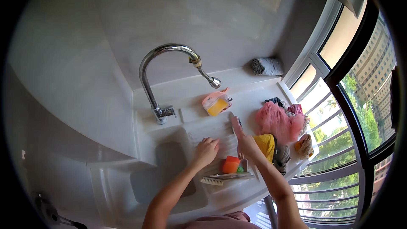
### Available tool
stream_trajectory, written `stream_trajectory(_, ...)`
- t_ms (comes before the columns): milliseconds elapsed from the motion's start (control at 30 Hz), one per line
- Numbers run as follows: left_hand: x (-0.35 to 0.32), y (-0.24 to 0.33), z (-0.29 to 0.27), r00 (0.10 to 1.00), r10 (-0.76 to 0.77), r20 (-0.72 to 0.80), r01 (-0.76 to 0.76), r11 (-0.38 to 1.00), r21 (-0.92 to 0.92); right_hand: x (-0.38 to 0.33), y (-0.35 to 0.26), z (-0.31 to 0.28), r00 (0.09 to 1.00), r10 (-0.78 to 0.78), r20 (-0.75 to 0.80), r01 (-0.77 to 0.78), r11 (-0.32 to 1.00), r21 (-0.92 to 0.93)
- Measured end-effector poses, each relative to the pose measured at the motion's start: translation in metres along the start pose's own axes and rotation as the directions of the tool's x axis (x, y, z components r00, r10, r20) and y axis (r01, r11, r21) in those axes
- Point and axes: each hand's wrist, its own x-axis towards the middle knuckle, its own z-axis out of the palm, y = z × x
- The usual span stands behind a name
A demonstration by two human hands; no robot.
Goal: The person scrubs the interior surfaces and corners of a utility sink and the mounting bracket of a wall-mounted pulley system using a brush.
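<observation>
Over the ridged white washboard [224,138], my left hand [206,151] is closed with its fingers curled under. Whatever it may hold is hidden. My right hand [244,141] grips a long pink brush-like thing [235,122] with a dark strip along its right side, at the washboard's right edge. Below and between my hands lie an orange block [231,164] and a small green piece [240,169] in a shallow holder. A brush with pale bristles [212,181] lies beside it. Beyond my hands, a yellow bar [217,107] sits in an open pink wrapper [210,98].
A curved chrome faucet [144,74] rises behind the grey sink basin [171,157] on my left. At right are a pink tulle garment [277,121], a yellow cloth [265,146] and grey fabric [281,157]. A rolled grey cloth [267,66] rests near the barred window [330,148].
</observation>
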Motion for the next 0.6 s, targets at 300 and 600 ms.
stream_trajectory(300, -0.054, -0.027, -0.016, 0.975, 0.074, -0.208, -0.010, 0.956, 0.294, 0.017, 0.000, -0.010, 0.983, -0.101, -0.154, 0.018, 0.886, -0.463)
stream_trajectory(600, -0.089, -0.045, -0.032, 0.978, 0.024, -0.209, 0.025, 0.973, 0.228, -0.001, -0.088, 0.024, 0.932, -0.289, -0.218, 0.255, 0.952, -0.172)
